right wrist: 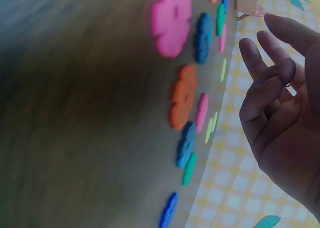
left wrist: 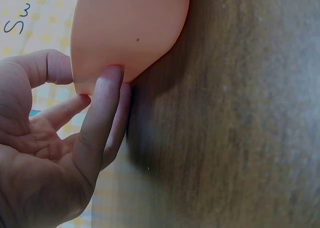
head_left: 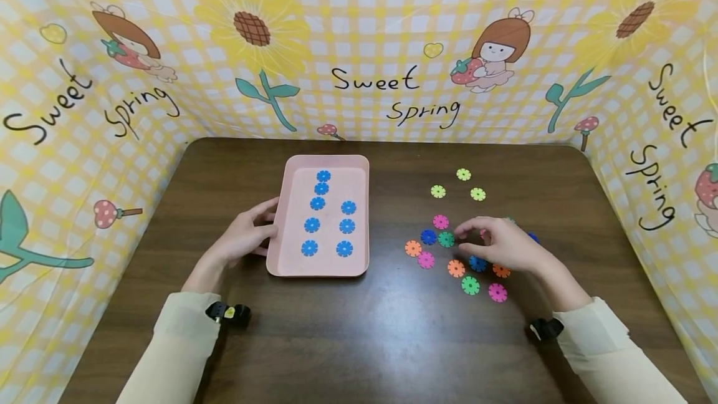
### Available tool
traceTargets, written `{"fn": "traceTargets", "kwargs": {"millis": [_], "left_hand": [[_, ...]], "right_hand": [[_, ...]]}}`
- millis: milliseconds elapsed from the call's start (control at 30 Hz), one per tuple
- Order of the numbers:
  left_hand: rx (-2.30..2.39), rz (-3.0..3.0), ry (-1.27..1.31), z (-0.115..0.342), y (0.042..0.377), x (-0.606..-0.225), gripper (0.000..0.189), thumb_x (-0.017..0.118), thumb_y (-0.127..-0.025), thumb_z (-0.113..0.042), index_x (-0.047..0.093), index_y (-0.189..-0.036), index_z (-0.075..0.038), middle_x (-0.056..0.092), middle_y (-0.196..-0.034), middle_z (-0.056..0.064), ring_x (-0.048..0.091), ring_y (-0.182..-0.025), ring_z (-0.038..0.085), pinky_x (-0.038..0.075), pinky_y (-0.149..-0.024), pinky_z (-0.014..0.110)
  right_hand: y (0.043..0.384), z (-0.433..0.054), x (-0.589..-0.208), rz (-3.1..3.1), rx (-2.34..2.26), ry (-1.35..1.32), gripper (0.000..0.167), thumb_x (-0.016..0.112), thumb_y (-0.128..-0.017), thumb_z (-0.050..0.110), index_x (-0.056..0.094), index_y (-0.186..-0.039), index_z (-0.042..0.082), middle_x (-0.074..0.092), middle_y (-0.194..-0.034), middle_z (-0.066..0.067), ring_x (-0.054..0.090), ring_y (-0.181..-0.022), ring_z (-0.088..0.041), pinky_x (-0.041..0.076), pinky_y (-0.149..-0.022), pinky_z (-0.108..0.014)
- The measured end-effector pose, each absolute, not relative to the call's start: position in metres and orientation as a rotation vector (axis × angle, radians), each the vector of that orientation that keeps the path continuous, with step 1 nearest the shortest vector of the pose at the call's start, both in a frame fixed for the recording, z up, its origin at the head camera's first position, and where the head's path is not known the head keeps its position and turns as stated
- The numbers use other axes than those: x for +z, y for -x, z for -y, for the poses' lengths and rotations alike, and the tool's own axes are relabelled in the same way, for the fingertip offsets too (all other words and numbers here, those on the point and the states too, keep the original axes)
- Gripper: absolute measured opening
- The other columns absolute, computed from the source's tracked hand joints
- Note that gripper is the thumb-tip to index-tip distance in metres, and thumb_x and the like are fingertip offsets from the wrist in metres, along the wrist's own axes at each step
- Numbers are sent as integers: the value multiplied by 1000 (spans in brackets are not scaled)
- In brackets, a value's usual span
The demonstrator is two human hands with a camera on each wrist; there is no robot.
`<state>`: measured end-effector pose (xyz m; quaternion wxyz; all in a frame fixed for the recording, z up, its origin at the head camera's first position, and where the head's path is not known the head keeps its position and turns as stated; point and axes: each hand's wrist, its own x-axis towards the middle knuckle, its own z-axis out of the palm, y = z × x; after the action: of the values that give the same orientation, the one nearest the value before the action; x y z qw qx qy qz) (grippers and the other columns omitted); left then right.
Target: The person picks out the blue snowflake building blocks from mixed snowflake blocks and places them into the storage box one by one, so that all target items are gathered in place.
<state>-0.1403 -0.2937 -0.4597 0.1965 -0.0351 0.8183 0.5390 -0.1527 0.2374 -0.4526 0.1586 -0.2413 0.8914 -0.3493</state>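
Note:
A pink tray holds several bright blue plastic snowflake discs in two uneven columns. At its left side, my left hand holds the wall, with the thumb at the rim and fingertips against the outside; the left wrist view shows this tray wall close up. Over the loose discs at right, my right hand has its thumb and index finger apart. Their tips are beside a teal-green disc. In the right wrist view, nothing shows between the fingers of the right hand.
Orange, pink, green and dark blue discs lie scattered around the right hand, which partly hides some. Three yellow-green discs lie farther back. A checked cloth encloses the brown table on three sides.

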Motion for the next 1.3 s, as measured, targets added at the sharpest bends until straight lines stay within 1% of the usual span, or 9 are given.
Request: {"fn": "traceTargets", "kwargs": {"millis": [200,300,400,433,533,633,700,1000,1300], "left_hand": [[1503,-2294,106,294,140,-460,75,57,-98,-8,26,-166,-17,43,-148,28,64,-105,34,63,-74,45],[1500,-2296,107,294,140,-460,75,57,-98,-8,26,-166,-17,43,-147,28,64,-105,34,63,-74,45],[1500,-2297,107,294,140,-460,75,56,-98,-8,26,-166,-17,43,-147,28,64,-104,34,63,-74,45],[1499,-2297,107,294,140,-460,75,56,-98,-8,26,-166,-17,43,-147,28,64,-104,34,63,-74,45],[1501,-2296,108,294,140,-460,75,56,-98,-7,26,-166,-17,43,-147,28,64,-105,34,63,-74,45],[1501,-2295,109,294,140,-460,75,57,-99,-8,26,-166,-17,43,-147,28,64,-105,35,63,-74,45],[1501,-2293,112,294,140,-460,75,57,-99,-8,26,-166,-17,43,-147,28,64,-106,35,63,-74,45],[1495,-2301,112,295,140,-461,75,57,-99,-8,26,-166,-17,44,-147,28,64,-105,35,63,-74,45],[1497,-2296,110,294,140,-460,75,57,-99,-8,26,-166,-17,43,-147,28,63,-106,35,63,-74,44]], "right_hand": [[148,-250,-456,-2531,-965,702,32,83,-90,29,75,-119,16,72,-102,3,43,-52,-11,40,-50,-28],[146,-255,-458,-2532,-945,695,35,85,-88,30,75,-118,17,68,-88,2,41,-49,-9,39,-50,-28],[144,-260,-461,-2535,-913,694,37,88,-85,32,75,-117,19,65,-89,4,39,-51,-8,38,-52,-28],[143,-262,-462,-2537,-898,705,38,88,-84,33,75,-118,19,65,-90,4,41,-54,-9,39,-54,-27],[142,-265,-465,-2563,-840,749,39,90,-82,33,76,-116,21,67,-105,8,50,-68,-11,46,-64,-26],[141,-268,-466,-2589,-790,802,39,91,-81,32,76,-115,20,68,-108,9,56,-84,-13,52,-73,-28],[140,-269,-466,-2599,-770,827,38,92,-80,31,77,-113,20,67,-106,9,58,-87,-14,53,-75,-28],[140,-270,-465,-2538,-797,820,27,90,-83,28,76,-106,22,66,-98,10,59,-87,-14,53,-74,-28],[141,-268,-467,-2516,-812,756,29,91,-80,24,69,-98,22,62,-87,7,57,-79,-16,49,-67,-26]]}}
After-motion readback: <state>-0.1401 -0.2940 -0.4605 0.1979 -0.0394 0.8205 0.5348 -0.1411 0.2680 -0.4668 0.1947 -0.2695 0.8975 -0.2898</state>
